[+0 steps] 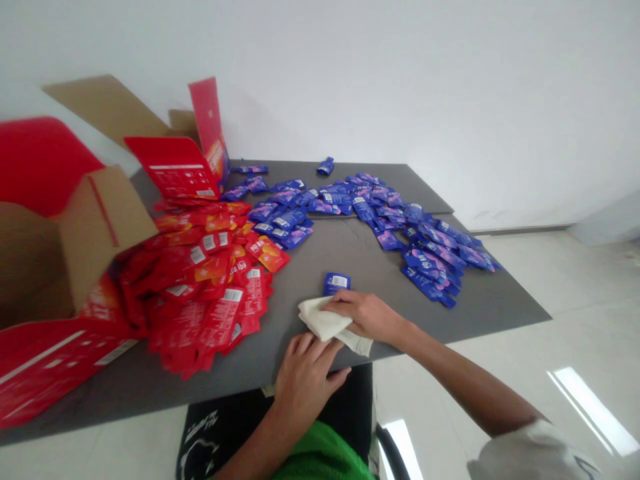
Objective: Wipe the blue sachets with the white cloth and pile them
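My right hand [373,317] grips a folded cream cloth [323,319] near the table's front edge. Partly under the cloth lies a blue packet [337,282] with a white barcode label; its lower part is hidden. Beside the cloth, my left hand [306,373] rests at the table edge with its fingers stretched out, the fingertips close to the cloth's lower edge. Whether they touch it I cannot tell.
A heap of red packets [200,320] lies to the left, beside an open red carton [45,367]. Another open red carton [173,163] stands behind. Many blue packets [383,207] spread in an arc across the grey table [345,243]. A white wall rises behind.
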The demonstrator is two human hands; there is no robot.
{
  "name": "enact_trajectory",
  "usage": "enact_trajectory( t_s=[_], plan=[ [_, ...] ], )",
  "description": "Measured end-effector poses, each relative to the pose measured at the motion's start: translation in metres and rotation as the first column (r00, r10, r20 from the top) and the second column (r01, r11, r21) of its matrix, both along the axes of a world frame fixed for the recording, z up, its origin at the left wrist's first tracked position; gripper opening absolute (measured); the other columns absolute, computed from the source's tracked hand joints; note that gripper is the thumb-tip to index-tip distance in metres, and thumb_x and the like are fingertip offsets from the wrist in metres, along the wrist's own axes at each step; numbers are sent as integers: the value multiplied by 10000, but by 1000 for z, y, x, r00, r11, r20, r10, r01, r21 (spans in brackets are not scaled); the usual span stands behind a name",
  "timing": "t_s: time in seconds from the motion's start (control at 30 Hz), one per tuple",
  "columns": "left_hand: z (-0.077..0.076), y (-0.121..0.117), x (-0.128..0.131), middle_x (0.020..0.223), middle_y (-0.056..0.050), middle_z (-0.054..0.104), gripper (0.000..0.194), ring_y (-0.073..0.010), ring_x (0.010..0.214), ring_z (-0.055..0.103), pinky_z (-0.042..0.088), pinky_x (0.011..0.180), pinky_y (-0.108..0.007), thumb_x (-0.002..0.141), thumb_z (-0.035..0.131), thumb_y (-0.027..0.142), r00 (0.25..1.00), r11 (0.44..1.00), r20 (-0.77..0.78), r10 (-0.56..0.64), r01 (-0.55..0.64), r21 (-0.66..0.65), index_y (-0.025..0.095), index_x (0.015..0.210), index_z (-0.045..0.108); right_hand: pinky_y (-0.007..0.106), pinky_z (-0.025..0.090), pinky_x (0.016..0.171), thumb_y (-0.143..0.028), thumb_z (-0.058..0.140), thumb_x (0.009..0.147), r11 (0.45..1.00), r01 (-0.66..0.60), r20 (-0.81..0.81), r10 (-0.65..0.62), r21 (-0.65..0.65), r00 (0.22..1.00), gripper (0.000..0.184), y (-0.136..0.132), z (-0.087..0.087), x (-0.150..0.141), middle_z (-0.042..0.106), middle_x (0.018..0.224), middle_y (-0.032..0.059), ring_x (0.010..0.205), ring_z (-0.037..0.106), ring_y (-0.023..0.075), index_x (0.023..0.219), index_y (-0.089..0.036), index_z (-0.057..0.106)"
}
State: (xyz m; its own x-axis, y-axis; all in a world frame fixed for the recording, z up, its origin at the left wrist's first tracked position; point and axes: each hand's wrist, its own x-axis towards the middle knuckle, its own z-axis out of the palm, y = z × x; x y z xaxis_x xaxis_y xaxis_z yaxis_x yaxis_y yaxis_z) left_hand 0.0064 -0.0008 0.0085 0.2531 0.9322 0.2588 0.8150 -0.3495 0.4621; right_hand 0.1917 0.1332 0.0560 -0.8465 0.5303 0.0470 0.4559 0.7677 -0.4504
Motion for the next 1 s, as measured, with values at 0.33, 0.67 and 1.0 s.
enact_trajectory(
  t_s=[0.33,0.67,1.0],
  plan=[
    [0,2,0,1160,-18,757,427,-273,1130,643,477,957,-448,779,881,281,998,1000,60,-21,20,19,268,1168,706,298,550,910,-99,571,949,954,273,-112,-260,121,959,573,41,9,3,656,1274,95,1090,678,223,1494,-276,545],
    [2,0,1,1143,-17,753,408,-272,1118,639,485,949,-454,796,866,309,999,1000,49,-1,2,-25,276,1173,713,287,562,897,-122,591,959,995,101,-3,-101,0,995,463,22,-12,-8,676,1254,96,1067,697,209,1409,-226,620],
    [5,0,1,1185,-37,742,405,-281,1140,630,494,963,-466,815,861,332,999,998,35,-11,14,-62,272,1183,703,314,557,906,-97,555,948,981,186,-104,-179,62,978,547,15,22,2,656,1280,100,1068,689,227,1468,-264,570]
  ],
)
